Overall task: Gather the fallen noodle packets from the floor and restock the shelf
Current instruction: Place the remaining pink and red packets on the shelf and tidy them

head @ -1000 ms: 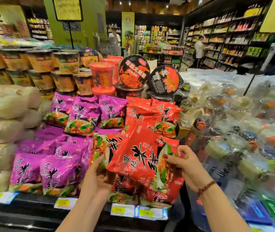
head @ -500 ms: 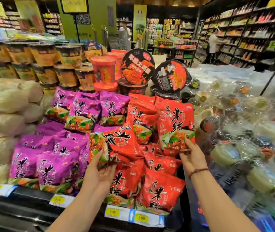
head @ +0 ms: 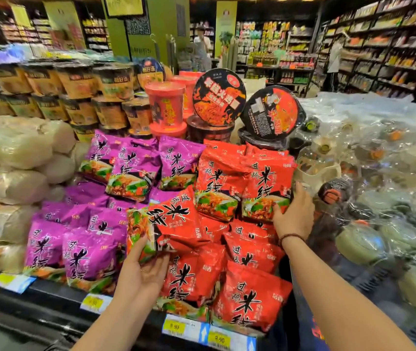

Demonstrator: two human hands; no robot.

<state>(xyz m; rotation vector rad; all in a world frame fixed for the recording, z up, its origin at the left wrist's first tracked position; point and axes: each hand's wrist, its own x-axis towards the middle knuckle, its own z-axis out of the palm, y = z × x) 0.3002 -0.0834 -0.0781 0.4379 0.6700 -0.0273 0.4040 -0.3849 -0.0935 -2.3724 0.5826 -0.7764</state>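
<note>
My left hand (head: 143, 271) grips a red noodle packet (head: 174, 224) by its lower left corner; the packet lies tilted sideways over the red pile. My right hand (head: 293, 213) holds the lower right corner of another red noodle packet (head: 265, 183), which stands upright in the upper row at the right end of the red stack. Red packets fill the right half of the shelf (head: 57, 297). Purple noodle packets (head: 87, 252) fill the left half.
Noodle cups (head: 167, 107) and round black bowls (head: 218, 96) stand behind the packets. Clear bags of pale noodles (head: 11, 158) are stacked at the left. Plastic-wrapped goods (head: 384, 198) lie to the right. Price tags (head: 209, 333) line the shelf edge. A person (head: 335, 59) stands in the far aisle.
My right hand has carried its red packet from the front up to the upper right row and set it upright. My left hand has kept its tilted packet over the pile.
</note>
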